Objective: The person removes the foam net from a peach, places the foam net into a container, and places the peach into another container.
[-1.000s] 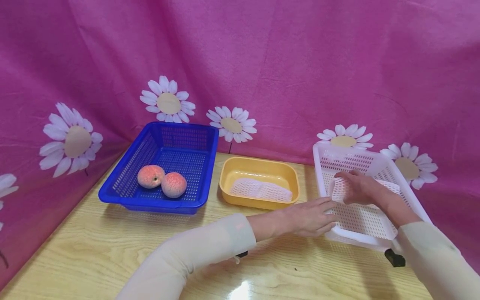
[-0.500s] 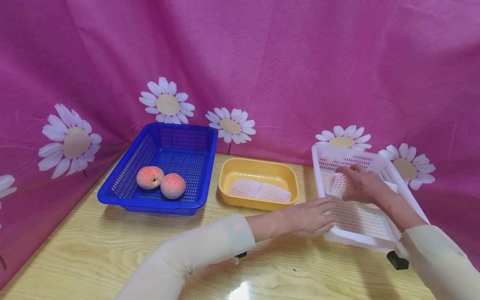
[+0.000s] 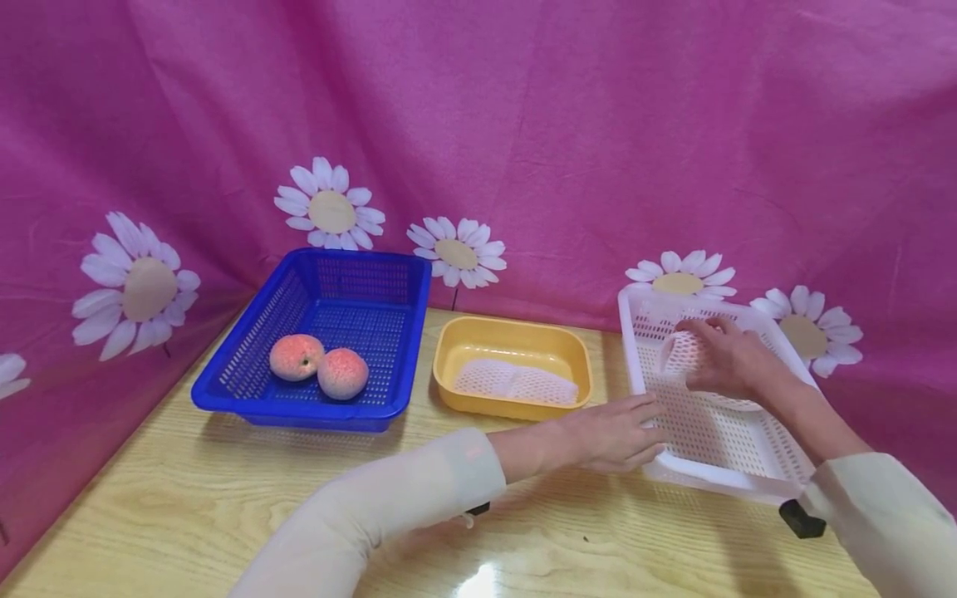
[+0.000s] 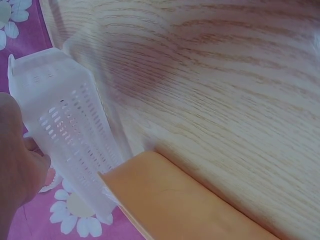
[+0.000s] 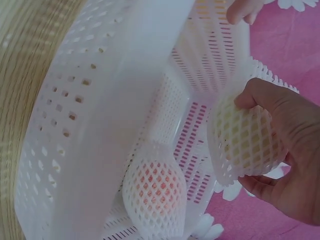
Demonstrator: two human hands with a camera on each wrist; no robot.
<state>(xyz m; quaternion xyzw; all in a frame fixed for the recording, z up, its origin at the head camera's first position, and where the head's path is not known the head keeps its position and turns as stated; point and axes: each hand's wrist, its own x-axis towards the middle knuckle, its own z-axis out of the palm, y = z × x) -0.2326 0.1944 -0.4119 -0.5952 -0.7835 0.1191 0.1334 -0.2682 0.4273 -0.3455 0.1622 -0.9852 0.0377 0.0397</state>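
My right hand [image 3: 728,361] grips a peach in a white foam net [image 5: 247,135], its pale yellowish side showing through the mesh. It is held over the white basket [image 3: 718,475], at the right of the head view. Lower in that basket lies another netted peach [image 5: 155,190], pinkish-red through its mesh; my right hand mostly hides it in the head view. At the basket's near left corner my left hand [image 3: 613,433] holds the rim. Its fingertips [image 5: 244,11] show over the edge in the right wrist view.
A yellow tray [image 3: 516,409] with flat white foam nets [image 3: 516,380] stands left of the white basket. Farther left, a blue basket [image 3: 314,411] contains two bare peaches [image 3: 342,374]. A pink flowered cloth [image 3: 478,124] hangs behind the wooden table [image 3: 187,507].
My right hand has risen slightly and moved a little to the right with the netted peach. My left hand stays at the basket rim.
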